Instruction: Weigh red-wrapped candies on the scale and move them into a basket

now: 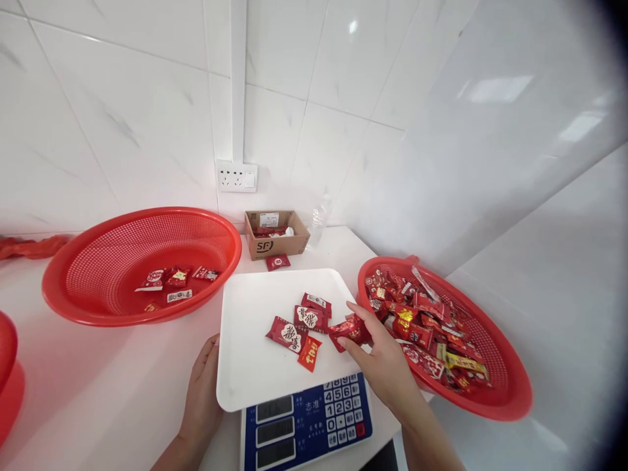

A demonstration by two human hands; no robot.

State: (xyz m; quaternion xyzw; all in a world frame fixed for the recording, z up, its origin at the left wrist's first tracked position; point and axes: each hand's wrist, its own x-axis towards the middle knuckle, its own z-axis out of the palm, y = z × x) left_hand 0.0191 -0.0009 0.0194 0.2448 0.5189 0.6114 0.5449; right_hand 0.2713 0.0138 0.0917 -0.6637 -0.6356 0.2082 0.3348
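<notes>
My right hand (pixel 383 356) pinches a red-wrapped candy (pixel 351 330) over the right side of the white tray (pixel 260 294). Several other red candies lie on the tray, among them a large one with dark characters (pixel 287 335) and a small bright red packet (pixel 309 353). The tray sits on top of a blue digital scale (pixel 309 428). Against the tray's left edge is my left hand (pixel 200 386), its fingers stretched out and partly hidden behind the rim; I see nothing held in it.
At right, a red basket (pixel 507 386) holds many mixed candies. A larger red basket (pixel 69 288) at left has several candies inside. Behind the tray stand a cardboard box (pixel 279 245), a single red candy (pixel 277 262) and a clear plastic bottle (pixel 320 219). Walls enclose the back and right.
</notes>
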